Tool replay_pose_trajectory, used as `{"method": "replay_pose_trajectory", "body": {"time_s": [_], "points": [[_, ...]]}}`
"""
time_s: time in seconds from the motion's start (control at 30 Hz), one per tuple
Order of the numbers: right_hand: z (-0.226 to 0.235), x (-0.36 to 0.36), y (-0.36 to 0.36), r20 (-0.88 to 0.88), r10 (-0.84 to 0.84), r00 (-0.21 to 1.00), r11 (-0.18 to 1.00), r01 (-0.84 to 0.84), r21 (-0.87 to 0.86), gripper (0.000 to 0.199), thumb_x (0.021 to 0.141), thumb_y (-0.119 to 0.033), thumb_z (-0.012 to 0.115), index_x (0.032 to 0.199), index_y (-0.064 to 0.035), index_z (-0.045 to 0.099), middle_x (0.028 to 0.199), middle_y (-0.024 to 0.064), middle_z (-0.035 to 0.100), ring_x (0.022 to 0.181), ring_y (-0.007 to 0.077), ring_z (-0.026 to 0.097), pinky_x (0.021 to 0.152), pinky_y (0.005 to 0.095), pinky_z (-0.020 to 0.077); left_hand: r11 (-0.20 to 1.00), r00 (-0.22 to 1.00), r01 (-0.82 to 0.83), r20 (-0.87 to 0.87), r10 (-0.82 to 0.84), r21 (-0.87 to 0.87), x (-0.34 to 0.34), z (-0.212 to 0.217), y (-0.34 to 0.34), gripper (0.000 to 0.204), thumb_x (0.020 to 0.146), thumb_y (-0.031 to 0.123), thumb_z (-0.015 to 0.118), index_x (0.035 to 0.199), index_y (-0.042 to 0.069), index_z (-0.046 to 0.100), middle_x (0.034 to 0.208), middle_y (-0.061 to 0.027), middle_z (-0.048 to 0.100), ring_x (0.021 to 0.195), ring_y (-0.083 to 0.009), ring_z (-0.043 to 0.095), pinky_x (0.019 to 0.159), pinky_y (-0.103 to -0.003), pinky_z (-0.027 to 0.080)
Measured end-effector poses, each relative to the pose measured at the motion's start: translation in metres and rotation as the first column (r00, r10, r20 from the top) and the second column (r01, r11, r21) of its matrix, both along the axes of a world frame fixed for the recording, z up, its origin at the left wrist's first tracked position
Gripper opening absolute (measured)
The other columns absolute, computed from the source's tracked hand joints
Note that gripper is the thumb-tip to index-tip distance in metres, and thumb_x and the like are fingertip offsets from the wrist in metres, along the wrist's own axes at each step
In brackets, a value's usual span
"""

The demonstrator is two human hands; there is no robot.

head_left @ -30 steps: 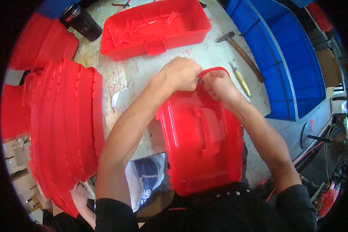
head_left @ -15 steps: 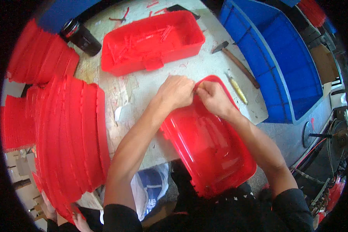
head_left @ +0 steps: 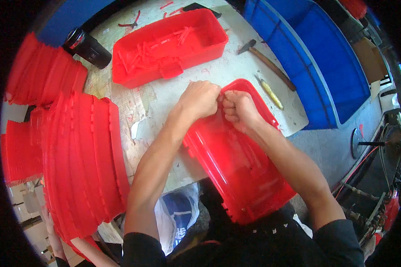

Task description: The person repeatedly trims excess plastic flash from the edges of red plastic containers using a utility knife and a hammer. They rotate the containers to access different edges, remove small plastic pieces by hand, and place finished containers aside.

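A glossy red plastic tray-shaped shell (head_left: 249, 167) lies lengthwise in front of me, its near end by my body and its far end on the table. My left hand (head_left: 201, 99) is closed at the far end's left corner, knuckles up. Beside it, nearly touching, my right hand (head_left: 240, 110) is curled into a fist over the same far end. Whatever the fingers pinch there is hidden by the hands. Beyond them stands a red plastic box (head_left: 167, 69) with several thin red strips (head_left: 140, 55) inside.
Stacked red shells (head_left: 82, 164) fill the left side, with another person's arm (head_left: 91, 251) below. A black cup (head_left: 89, 48), red-handled pliers (head_left: 131, 21), a hammer (head_left: 272, 64) and a yellow-handled knife (head_left: 270, 94) lie on the table (head_left: 158, 104). At right stands a blue crate (head_left: 312, 66).
My right hand has turned, its curled fingers now facing the left hand. Both hands stay at the shell's far end. At lower left the other person's arm has shifted.
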State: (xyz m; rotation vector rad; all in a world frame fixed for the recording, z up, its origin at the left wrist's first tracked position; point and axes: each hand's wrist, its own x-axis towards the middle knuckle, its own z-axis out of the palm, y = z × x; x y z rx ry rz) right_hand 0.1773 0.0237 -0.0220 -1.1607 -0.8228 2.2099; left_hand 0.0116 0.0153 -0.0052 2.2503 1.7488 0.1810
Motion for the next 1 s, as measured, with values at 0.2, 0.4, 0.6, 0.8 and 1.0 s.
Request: {"method": "replay_pose_trajectory", "body": {"time_s": [0.2, 0.4, 0.6, 0.8, 1.0], "points": [[0.028, -0.003, 0.010, 0.708, -0.028, 0.706, 0.640, -0.532, 0.555, 0.025, 0.095, -0.014, 0.052, 0.088, 0.0046, 0.067, 0.080, 0.0221, 0.069, 0.074, 0.0293, 0.069, 0.067, 0.0431, 0.0533, 0.998, 0.996, 0.066, 0.067, -0.064, -0.024, -0.002, 0.007, -0.005, 0.031, 0.074, 0.010, 0.063, 0.104, 0.002, 0.062, 0.085, -0.0267, 0.068, 0.084, -0.0464, 0.065, 0.076, -0.053, 0.052], [0.087, 0.006, 0.026, 0.793, -0.310, 0.525, 0.040, -0.826, 0.563, 0.016, 0.088, -0.013, 0.060, 0.090, 0.0010, 0.066, 0.086, 0.0233, 0.071, 0.082, 0.0381, 0.072, 0.073, 0.0479, 0.0576, 0.894, 0.545, 0.065, 0.767, 0.340, -0.443, -0.025, 0.005, -0.011, 0.042, 0.086, 0.012, 0.059, 0.125, -0.002, 0.058, 0.116, -0.0177, 0.068, 0.107, -0.0300, 0.065, 0.094, -0.044, 0.050], [0.076, -0.018, -0.079, 0.832, -0.157, 0.533, -0.532, -0.755, 0.383, 0.024, 0.087, -0.012, 0.057, 0.104, 0.0024, 0.065, 0.088, 0.0162, 0.073, 0.071, 0.0296, 0.072, 0.062, 0.0411, 0.0584, 0.908, 0.681, 0.081, 0.688, 0.250, -0.410, -0.044, -0.013, -0.024, 0.039, 0.091, 0.008, 0.065, 0.129, -0.001, 0.058, 0.116, -0.0145, 0.069, 0.106, -0.0202, 0.064, 0.097, -0.035, 0.049], [0.056, 0.100, 0.041, 0.787, -0.305, 0.537, 0.005, -0.825, 0.565, 0.030, 0.085, -0.010, 0.069, 0.114, -0.0049, 0.066, 0.111, 0.0170, 0.067, 0.094, 0.0279, 0.070, 0.072, 0.0379, 0.0582, 0.818, 0.673, -0.490, 0.466, 0.575, -0.300, -0.098, -0.002, -0.113, 0.058, 0.089, 0.001, 0.066, 0.143, -0.001, 0.045, 0.128, -0.0132, 0.063, 0.115, -0.0189, 0.060, 0.100, -0.033, 0.048], [-0.016, 0.114, 0.071, 0.746, -0.501, 0.439, 0.167, -0.797, 0.580, 0.032, 0.092, -0.017, 0.063, 0.120, -0.0031, 0.059, 0.124, 0.0215, 0.060, 0.109, 0.0331, 0.064, 0.080, 0.0419, 0.0583, 0.755, 0.767, -0.603, -0.073, 0.638, 0.259, -0.037, 0.047, -0.149, 0.054, 0.087, 0.011, 0.070, 0.135, -0.004, 0.050, 0.129, -0.0218, 0.060, 0.124, -0.0373, 0.055, 0.106, -0.044, 0.043]]}}
